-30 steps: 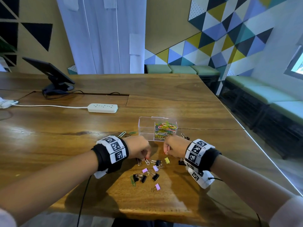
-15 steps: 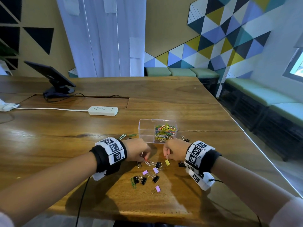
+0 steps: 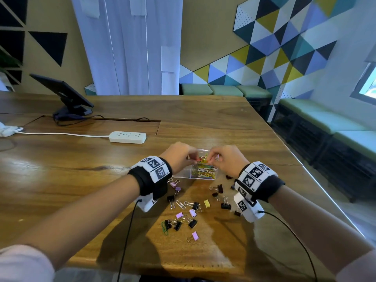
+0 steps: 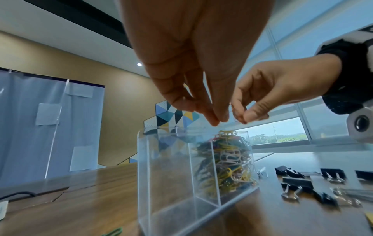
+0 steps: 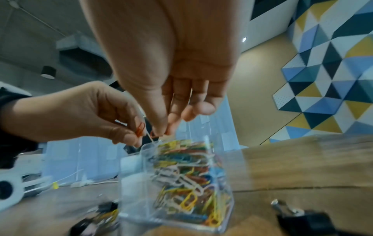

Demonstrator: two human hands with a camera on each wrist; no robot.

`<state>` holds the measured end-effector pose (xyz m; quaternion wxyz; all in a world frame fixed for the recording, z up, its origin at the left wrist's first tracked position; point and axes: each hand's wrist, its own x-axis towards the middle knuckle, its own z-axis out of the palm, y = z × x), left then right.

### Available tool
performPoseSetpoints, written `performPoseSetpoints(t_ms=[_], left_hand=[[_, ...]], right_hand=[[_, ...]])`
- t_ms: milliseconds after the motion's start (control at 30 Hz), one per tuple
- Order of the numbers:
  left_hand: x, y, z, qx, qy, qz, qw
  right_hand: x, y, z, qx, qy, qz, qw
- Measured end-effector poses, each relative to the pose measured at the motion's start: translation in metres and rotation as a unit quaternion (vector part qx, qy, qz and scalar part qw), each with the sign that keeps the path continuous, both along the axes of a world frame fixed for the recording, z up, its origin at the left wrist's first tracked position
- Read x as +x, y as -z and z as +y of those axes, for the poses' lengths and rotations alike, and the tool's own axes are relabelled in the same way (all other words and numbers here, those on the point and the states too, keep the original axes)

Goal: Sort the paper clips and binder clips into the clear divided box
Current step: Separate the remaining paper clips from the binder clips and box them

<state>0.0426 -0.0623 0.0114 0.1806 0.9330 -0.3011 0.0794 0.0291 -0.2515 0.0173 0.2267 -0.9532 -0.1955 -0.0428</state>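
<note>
The clear divided box (image 3: pixel 183 175) stands on the wooden table. Its right compartment is packed with coloured paper clips (image 3: pixel 206 172); the left one looks empty (image 4: pixel 167 167). Both hands hover just above the box's top. My left hand (image 3: pixel 193 157) pinches an orange paper clip (image 5: pixel 140 129) between thumb and forefinger. My right hand (image 3: pixel 210 158) pinches another thin clip (image 5: pixel 153 134) over the full compartment (image 5: pixel 181 175). Black, pink and yellow binder clips (image 3: pixel 193 208) lie scattered on the table nearer to me.
A silver paper clip (image 3: pixel 180 204) and a green one (image 3: pixel 164 227) lie among the binder clips. A white power strip (image 3: pixel 127 137) and a tablet on a stand (image 3: pixel 65 92) sit far left. The table's right edge (image 3: pixel 317 180) runs close by.
Both hands have risen from the pile of clips and moved away from me to just above the box, each with a paper clip pinched in its fingers.
</note>
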Motion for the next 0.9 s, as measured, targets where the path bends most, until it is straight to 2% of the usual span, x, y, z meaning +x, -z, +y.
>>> performPoseSetpoints(t_ms=[100, 233, 367, 567, 667, 767, 900], left_hand=[[0.006, -0.001, -0.012, 0.004, -0.026, 0.008, 1.0], [0.01, 0.005, -0.025, 0.009, -0.045, 0.013, 0.999], [0.011, 0.008, -0.033, 0.029, -0.056, -0.002, 0.998], [0.006, 0.007, -0.026, -0.01, -0.037, 0.015, 0.999], [-0.01, 0.011, -0.013, -0.001, 0.001, 0.043, 0.999], [-0.027, 0.022, 0.006, 0.076, 0.061, 0.124, 0.988], [-0.041, 0.029, 0.022, 0.182, 0.056, 0.187, 0.964]], right_hand=[[0.01, 0.001, -0.007, 0.019, 0.052, -0.017, 0.998], [0.008, 0.007, -0.009, -0.016, 0.057, -0.021, 0.998], [0.005, 0.015, -0.012, 0.016, 0.067, -0.048, 0.996], [-0.007, 0.023, -0.006, -0.016, 0.007, -0.055, 0.998], [-0.015, 0.025, -0.003, -0.062, -0.033, 0.008, 0.997], [-0.022, 0.031, -0.003, -0.137, -0.083, 0.097, 0.982], [-0.028, 0.038, 0.0, -0.177, -0.123, 0.147, 0.965]])
